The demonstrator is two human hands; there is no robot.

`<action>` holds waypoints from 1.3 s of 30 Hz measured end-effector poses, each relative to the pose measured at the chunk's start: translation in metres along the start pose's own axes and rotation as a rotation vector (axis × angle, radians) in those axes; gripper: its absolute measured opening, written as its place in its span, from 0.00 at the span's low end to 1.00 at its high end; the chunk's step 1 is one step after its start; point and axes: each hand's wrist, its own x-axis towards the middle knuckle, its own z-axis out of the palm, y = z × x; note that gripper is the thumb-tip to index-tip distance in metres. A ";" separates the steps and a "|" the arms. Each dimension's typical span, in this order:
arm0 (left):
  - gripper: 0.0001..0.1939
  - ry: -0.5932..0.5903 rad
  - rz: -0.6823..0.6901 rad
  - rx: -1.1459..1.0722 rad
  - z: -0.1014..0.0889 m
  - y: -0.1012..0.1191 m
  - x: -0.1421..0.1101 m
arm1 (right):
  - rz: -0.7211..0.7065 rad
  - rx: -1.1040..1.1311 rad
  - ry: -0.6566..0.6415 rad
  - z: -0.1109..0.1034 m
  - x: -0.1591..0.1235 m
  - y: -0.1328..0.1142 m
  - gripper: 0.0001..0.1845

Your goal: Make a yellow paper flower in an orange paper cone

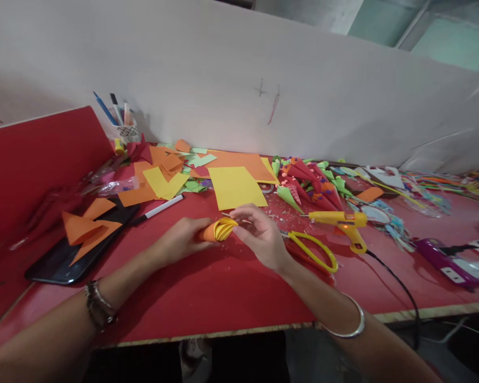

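Note:
Between my hands is a rolled paper piece (223, 229), orange outside with folded yellow layers showing at its open end. My left hand (186, 239) is closed round its orange side. My right hand (259, 234) pinches the yellow edge at its right end. Just beyond lies a yellow paper sheet (237, 187) on the red table (207, 298). Yellow-handled scissors (313, 250) rest beside my right wrist, their blades partly hidden behind the hand. A yellow glue gun (341, 222) lies on its side farther right.
A black phone (69, 260) carries cut orange paper (90, 229) at left. Near it are a marker (159, 208) and a pen cup (126, 130). Small paper cones (303, 181) pile up by the white wall (207, 69). A purple power strip (447, 263) sits at right, close to the glue-gun cord (399, 287).

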 end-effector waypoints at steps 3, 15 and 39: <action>0.14 0.028 0.005 0.031 0.001 -0.001 0.000 | 0.016 0.019 -0.007 0.000 0.000 0.001 0.07; 0.09 0.021 0.017 -0.047 -0.002 0.001 0.000 | 0.027 -0.003 -0.022 0.002 -0.001 0.000 0.06; 0.06 0.139 0.022 -0.006 -0.003 0.002 0.000 | -0.071 -0.222 -0.059 0.000 -0.002 -0.005 0.08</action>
